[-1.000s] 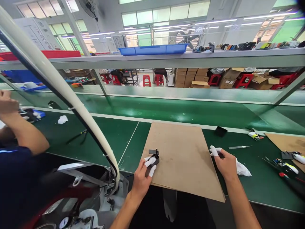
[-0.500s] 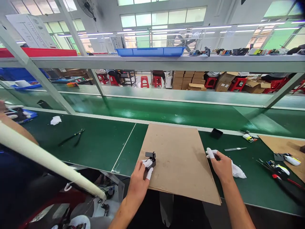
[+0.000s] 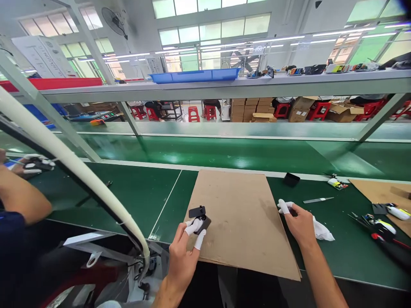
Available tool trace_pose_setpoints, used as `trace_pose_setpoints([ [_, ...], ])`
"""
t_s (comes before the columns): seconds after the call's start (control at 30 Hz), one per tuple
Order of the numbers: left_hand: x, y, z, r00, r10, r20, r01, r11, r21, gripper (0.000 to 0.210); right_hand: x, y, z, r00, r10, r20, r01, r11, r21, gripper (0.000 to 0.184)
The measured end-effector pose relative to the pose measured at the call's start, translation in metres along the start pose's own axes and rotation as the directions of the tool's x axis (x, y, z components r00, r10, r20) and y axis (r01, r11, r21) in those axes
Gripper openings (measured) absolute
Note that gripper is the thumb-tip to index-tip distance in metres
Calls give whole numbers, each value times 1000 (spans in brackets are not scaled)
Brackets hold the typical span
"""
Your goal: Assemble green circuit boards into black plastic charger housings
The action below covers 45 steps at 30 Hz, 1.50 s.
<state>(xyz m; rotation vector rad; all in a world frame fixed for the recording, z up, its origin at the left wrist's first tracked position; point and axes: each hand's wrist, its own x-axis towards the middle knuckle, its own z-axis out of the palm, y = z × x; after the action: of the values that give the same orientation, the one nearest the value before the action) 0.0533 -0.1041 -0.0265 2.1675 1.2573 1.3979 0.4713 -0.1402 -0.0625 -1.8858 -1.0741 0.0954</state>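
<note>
My left hand, white finger cots on its fingertips, grips a small black device over the left edge of a cardboard sheet. A flat black flap stands out from the device's upper end. At the sheet's right edge is my right hand, also in finger cots, with its thumb and fingers curled together. Something dark shows between those fingers, too little of it to name. A crumpled white cloth or tissue lies beside that hand, partly behind it.
Right of the cardboard lie a black open box, a thin blade-like tool, red-and-black pliers and small electronic parts. A cream hose crosses the left side, near a co-worker's arm. A shelf spans above.
My left hand has turned the black device so that it tilts, and has shifted slightly left and down. My right hand stays put. The hose now bows across the pliers on the left.
</note>
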Motion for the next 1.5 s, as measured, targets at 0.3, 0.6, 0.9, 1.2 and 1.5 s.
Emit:
trace_pose_setpoints([
  [0.3, -1, -8, 11, 983, -118, 142, 138, 981, -138, 17, -2, -1, -1, 1000, 16, 1, -16, 999, 32, 59],
  [0.6, -42, 63, -8, 587, -675, 447, 551, -72, -831, 32, -2, 1, 0, 998, 63, -7, -63, 998, 29, 58],
  [0.9, -57, 74, 14, 482, -641, 598, 520, -340, -783, 25, -2, 7, 1, 998, 60, -18, -60, 998, 17, 59],
  [1.2, -7, 16, -1, 990, -48, -133, 36, 996, -85, 20, -2, 7, 1, 999, 44, -10, -44, 999, 24, 58],
  [1.5, 23, -1, -11, 994, 85, 75, -92, 991, 99, 15, 0, 2, -3, 1000, -2, 6, 2, 999, 41, 60],
])
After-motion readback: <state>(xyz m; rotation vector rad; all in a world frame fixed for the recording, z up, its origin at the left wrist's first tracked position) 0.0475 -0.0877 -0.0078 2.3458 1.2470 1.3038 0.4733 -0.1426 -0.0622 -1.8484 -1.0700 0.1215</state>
